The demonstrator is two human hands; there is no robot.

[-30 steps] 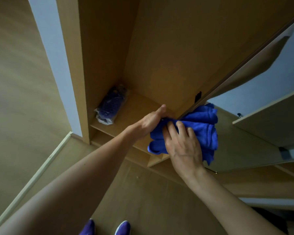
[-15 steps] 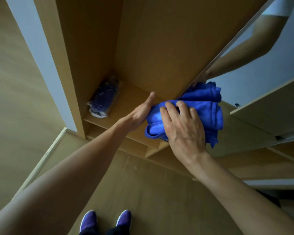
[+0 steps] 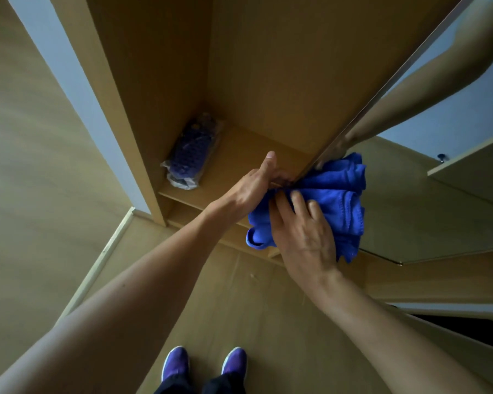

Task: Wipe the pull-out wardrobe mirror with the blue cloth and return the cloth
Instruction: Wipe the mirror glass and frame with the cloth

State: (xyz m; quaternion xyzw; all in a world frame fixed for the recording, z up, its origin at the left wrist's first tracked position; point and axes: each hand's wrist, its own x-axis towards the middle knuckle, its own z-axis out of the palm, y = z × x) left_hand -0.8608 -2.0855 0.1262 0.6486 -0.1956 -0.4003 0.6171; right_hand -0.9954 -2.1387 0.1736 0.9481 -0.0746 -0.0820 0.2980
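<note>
Pale wood-grain laminate lines the floor (image 3: 254,308) and the wardrobe (image 3: 268,66). Left of the mirror (image 3: 410,223), a plastic-wrapped purple bundle (image 3: 190,155) is seen on the wardrobe shelf (image 3: 234,166). The mirror's lower edge is gripped by the left hand (image 3: 251,189), fingers curled around it. A rumpled, plush blue cloth (image 3: 339,200) is pressed flat against the glass by the right hand (image 3: 302,234), fingers straight.

Left hand (image 3: 251,189) fingertips hidden behind blue cloth (image 3: 333,200)
</note>
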